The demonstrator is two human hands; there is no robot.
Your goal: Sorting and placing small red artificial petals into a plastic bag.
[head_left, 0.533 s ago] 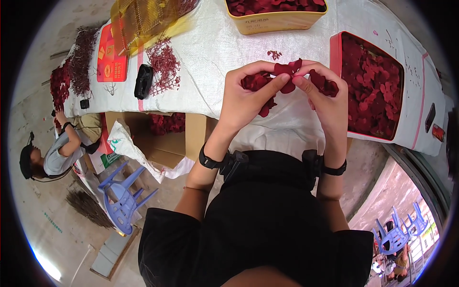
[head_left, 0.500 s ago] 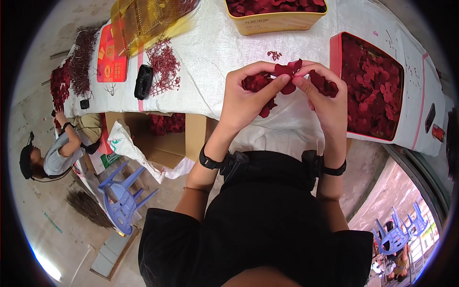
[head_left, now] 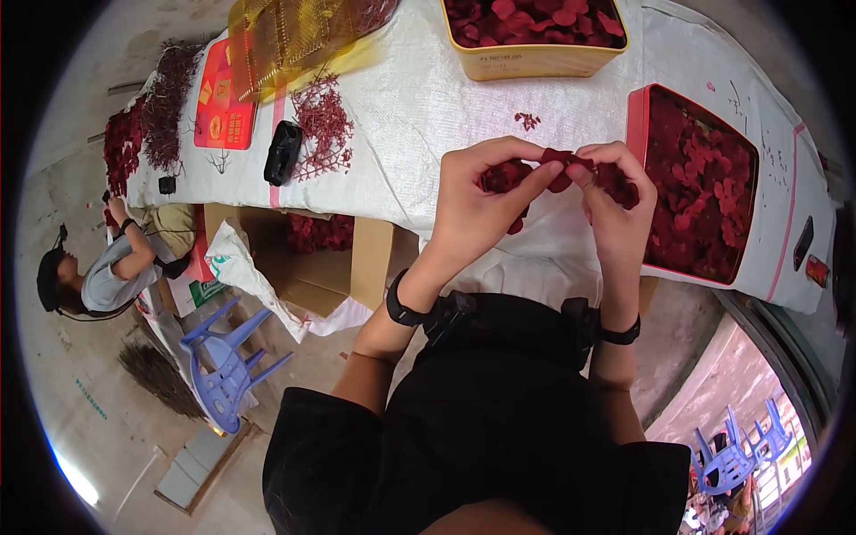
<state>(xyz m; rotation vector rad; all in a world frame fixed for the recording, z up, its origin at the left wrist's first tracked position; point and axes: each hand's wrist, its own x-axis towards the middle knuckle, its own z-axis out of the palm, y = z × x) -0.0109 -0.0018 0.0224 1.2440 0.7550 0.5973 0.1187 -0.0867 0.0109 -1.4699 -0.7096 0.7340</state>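
Wristbands, black, two: circling the wrists, one on each
Left hand: curling closed around a bunch of dark red petals, which is sitting back in the palm, apparently leaving the thumb and forefinger free for pinching
Right hand: curling likewise around a second red bunch, with thumb and fingers meeting at the tips
Petal piece, dark red: resting between the two hands above the counter, both sets of fingertips gripping it, seemingly for steadying it from either side; its outline is partly hiding behind the fingers
Cardboard box, open: standing below the counter's near edge, left of the person, holding more red material
Red tin, open: lying just beside the right hand, brimming with loose petals, probably sitting there for easy reach
Red scraps, small: lying beyond the fingertips, well apart from either tin
Yellow tin: standing at the far side, also holding petals
Stem heap, reddish: spreading at left, a black object lying beside it
Yellow plastic tray, see-through: overlapping a red flat box
Co-worker: working at the counter's far left end, one hand reaching toward red material
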